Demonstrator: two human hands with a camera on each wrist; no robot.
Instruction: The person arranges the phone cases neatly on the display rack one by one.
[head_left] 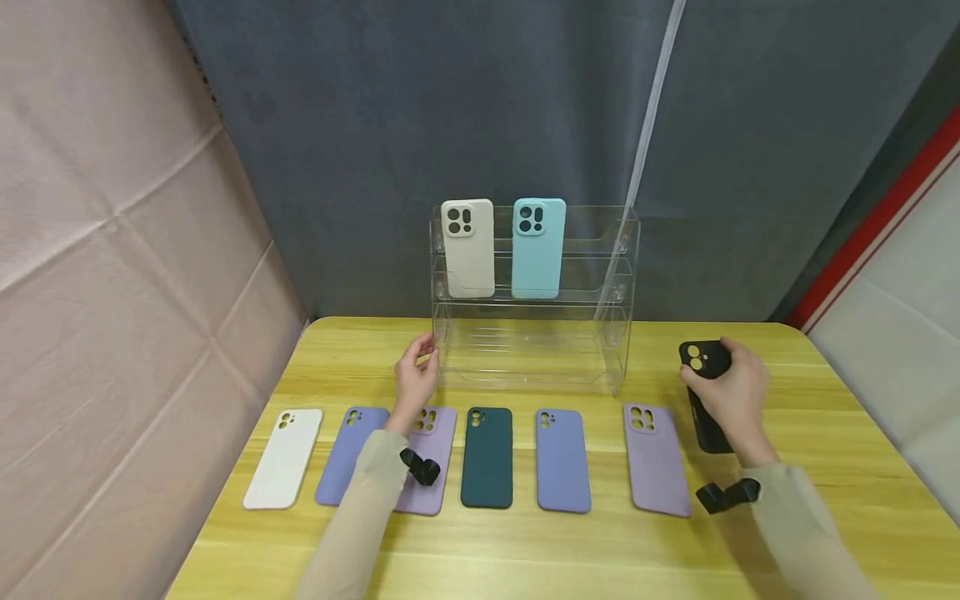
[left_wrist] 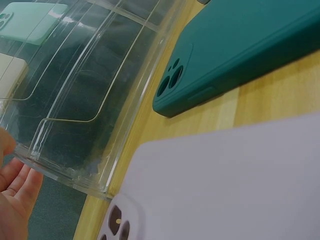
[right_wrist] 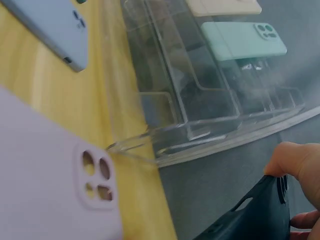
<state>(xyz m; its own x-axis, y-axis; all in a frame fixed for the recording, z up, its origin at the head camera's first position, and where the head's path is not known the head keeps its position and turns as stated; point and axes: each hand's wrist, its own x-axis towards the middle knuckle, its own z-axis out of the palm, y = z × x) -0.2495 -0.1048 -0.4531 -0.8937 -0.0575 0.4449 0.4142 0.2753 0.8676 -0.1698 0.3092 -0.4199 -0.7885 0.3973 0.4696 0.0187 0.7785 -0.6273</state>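
My right hand (head_left: 731,396) grips a black phone case (head_left: 708,421) by its upper part at the table's right, fingers and thumb on its two edges. In the right wrist view the thumb and fingers pinch this dark case (right_wrist: 255,210). My left hand (head_left: 416,375) is at the left side of a transparent acrylic display stand (head_left: 525,383); in the left wrist view its thumb and fingers lie on either side of the stand's edge (left_wrist: 65,180). A cream phone case (head_left: 468,258) and a turquoise phone case (head_left: 537,258) stand upright on the stand's upper part.
Along the table's front lie a white case (head_left: 283,458), a blue-violet case (head_left: 348,454), a lilac case (head_left: 442,450) partly under the left arm, a dark green case (head_left: 487,458), another blue-violet case (head_left: 562,462) and another lilac case (head_left: 656,462). A grey curtain (head_left: 375,167) hangs behind.
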